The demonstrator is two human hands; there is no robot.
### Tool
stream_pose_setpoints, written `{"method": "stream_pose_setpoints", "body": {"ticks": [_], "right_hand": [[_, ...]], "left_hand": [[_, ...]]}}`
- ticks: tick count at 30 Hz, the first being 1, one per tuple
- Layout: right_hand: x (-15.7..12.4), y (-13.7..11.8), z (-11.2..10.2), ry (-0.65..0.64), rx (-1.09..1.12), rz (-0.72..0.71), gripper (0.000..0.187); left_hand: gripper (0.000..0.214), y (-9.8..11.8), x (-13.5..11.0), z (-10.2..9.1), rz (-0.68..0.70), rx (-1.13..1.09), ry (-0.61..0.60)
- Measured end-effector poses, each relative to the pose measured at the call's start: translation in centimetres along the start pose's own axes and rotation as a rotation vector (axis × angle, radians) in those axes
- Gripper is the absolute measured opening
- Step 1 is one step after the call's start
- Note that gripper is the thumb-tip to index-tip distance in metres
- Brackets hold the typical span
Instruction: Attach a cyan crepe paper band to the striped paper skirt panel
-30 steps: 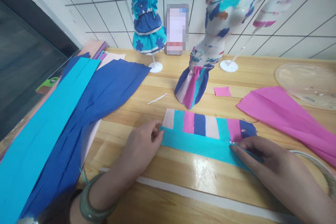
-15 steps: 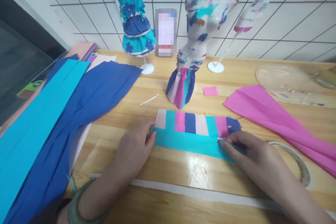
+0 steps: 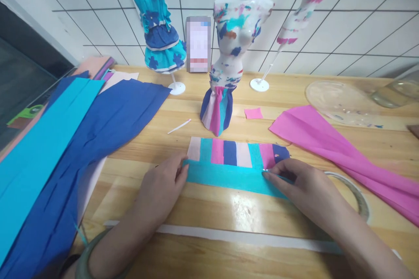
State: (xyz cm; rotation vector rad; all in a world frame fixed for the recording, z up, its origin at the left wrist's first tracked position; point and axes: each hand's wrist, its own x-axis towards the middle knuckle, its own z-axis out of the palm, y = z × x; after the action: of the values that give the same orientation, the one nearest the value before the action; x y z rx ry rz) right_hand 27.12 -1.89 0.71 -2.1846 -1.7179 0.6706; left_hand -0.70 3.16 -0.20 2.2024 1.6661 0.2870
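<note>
At the lower centre of the frame, the left hand [image 3: 162, 187] presses its fingertips on the left end of a turquoise crepe paper strip [image 3: 225, 176] lying on the wooden table [image 3: 229, 213]. The right hand [image 3: 303, 185] pinches the strip's upper edge toward its right end, where it overlaps a striped paper panel [image 3: 237, 153]. Just above stands a paint-splashed mannequin [image 3: 229, 52] with a striped skirt. Blue crepe sheets [image 3: 108, 126] fill the left, pink crepe paper [image 3: 327, 144] the right.
</note>
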Motion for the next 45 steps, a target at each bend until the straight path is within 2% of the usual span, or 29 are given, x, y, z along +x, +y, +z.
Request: {"method": "stream_pose_setpoints", "body": {"ticks": [5,12,17,22,38,45], "right_hand": [[0.4,-0.1,-0.5,-0.088,0.035,0.028,0.022],[0.4,-0.1,-0.7,-0.119,0.066,0.055,0.027],[0.4,-0.3,-0.6,-0.087,0.047,0.047,0.033],[0.4,-0.5,-0.4,-0.035,-0.028,0.033,0.031],[0.5,-0.5,0.0,-0.026,-0.064,0.043,0.03],[0.8,0.4,0.5,0.014,-0.044,-0.018,0.028]], "left_hand": [[0.023,0.0,0.0,-0.1,0.005,-0.006,-0.003],[0.022,-0.1,-0.1,-0.1,0.009,-0.017,-0.01],[0.024,-0.1,-0.1,0.0,0.013,-0.027,-0.008],[0.023,-0.2,-0.1,0.1,0.01,-0.024,-0.005],[0.02,-0.3,-0.1,0.1,0.019,-0.06,-0.014],[0.021,-0.3,-0.1,0.1,0.021,-0.034,-0.014]]}}
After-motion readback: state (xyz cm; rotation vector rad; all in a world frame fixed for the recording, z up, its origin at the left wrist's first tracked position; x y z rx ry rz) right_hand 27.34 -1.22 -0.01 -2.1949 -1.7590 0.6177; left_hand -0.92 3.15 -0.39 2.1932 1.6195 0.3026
